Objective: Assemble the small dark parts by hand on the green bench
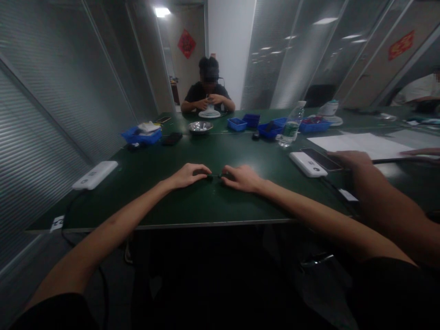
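Note:
My left hand rests low over the green table, thumb and fingers pinched on a small black piece. Facing it, my right hand is also in a pinch, its fingertips at a tiny dark end too small to make out. A thin line seems to run across the short gap between the two hands. The kind of the black piece cannot be told at this size.
White power banks with cables lie left and right. Further back are a metal bowl, blue bins and a water bottle. A co-worker's hand is at the right, near a phone; another person sits opposite.

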### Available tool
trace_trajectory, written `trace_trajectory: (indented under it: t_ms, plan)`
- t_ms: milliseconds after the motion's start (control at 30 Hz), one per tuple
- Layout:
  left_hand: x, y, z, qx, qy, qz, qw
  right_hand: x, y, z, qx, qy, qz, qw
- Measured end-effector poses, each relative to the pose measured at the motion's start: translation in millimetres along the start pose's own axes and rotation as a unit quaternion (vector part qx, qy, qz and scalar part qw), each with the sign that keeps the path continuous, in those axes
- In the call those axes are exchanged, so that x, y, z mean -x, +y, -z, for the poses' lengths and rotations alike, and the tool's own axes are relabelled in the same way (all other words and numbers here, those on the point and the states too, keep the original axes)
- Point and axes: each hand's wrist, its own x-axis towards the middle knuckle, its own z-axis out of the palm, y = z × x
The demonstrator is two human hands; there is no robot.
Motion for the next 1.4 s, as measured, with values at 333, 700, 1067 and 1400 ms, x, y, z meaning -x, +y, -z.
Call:
trace_trajectory:
  t_ms: [333, 700, 1067, 1400]
  plan:
    - [-2, 3, -3.2, 0.009, -0.017, -0.032, 0.999, -2, 0, -2, -0.004, -0.014, 0.015, 1.000]
    - [-2, -3, -4.5, -0.037, -0.015, -0.050, 0.998, -3, -3, -3, 0.015, 0.020, -0.038, 0.999]
    - [0, -5, -2.1, -0.101, 0.004, -0.060, 0.993, -6, -3, -1, 0.035, 0.016, -0.127, 0.991]
    - [-1, -17, 1.3, -0.124, -0.009, -0.052, 0.991, -8, 1, -2, 0.021, 0.014, -0.148, 0.989]
